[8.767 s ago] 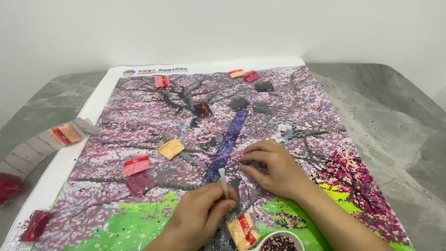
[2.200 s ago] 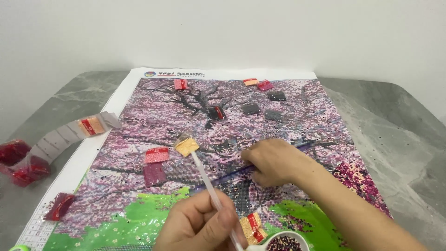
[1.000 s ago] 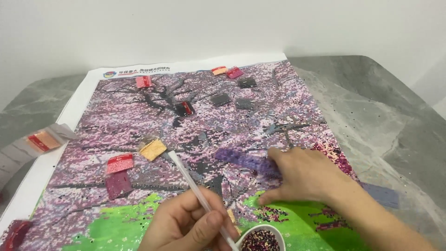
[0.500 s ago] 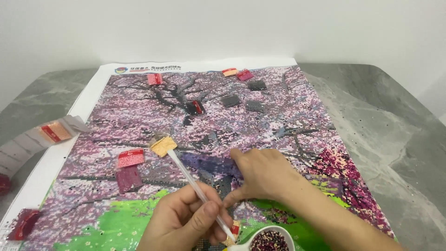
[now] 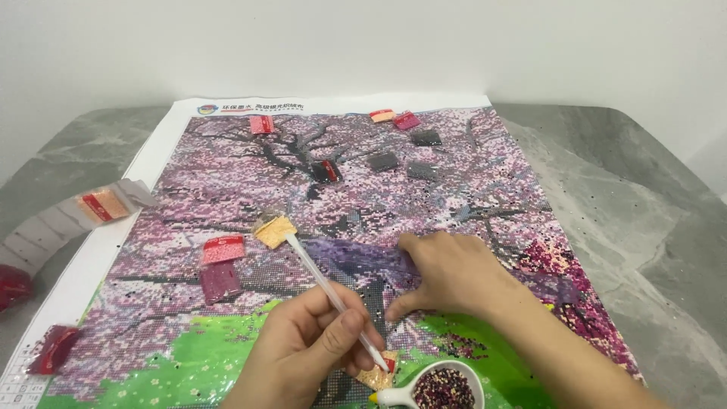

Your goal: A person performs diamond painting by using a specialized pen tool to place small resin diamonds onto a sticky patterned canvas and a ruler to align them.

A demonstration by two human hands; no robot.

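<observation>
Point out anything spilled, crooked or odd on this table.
Small dark specks lie scattered on the grey table right of the canvas, like stray beads. Bead packets sit loose and askew across the canvas. Nothing looks damaged.

One view only — a head-worn camera looks steeply down and forward from the near edge of the large pink-blossom-tree bead canvas (image 5: 250, 197), close above it; beyond the canvas lie the grey marbled stone tabletop (image 5: 644, 220) and a plain white wall (image 5: 363, 45).
</observation>
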